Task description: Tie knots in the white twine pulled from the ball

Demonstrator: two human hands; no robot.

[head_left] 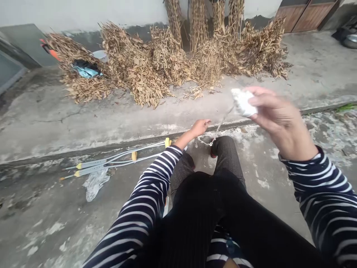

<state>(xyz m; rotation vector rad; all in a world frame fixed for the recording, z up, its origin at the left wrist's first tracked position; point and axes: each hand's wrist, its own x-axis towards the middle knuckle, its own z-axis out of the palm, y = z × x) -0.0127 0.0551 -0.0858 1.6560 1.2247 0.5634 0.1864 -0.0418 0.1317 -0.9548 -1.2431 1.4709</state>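
My right hand (279,119), raised at the right and blurred by motion, pinches a white wad of soft-looking material (244,102) between thumb and fingers. From the wad a thin whitish strand (222,123) hangs down to the left, bunching in small curls between my knees. My left hand (200,127) is lower, over my left knee, its fingers curled together. One end of the strand passes just below that hand; whether the fingers grip it cannot be made out.
Crutches (119,156) with yellow parts lie on the concrete at the left, beside a clear plastic bag (96,182). A low step (111,119) crosses ahead of my feet. Dried plant bundles (156,63) line the wall, with a blue cloth (87,70) on the left ones.
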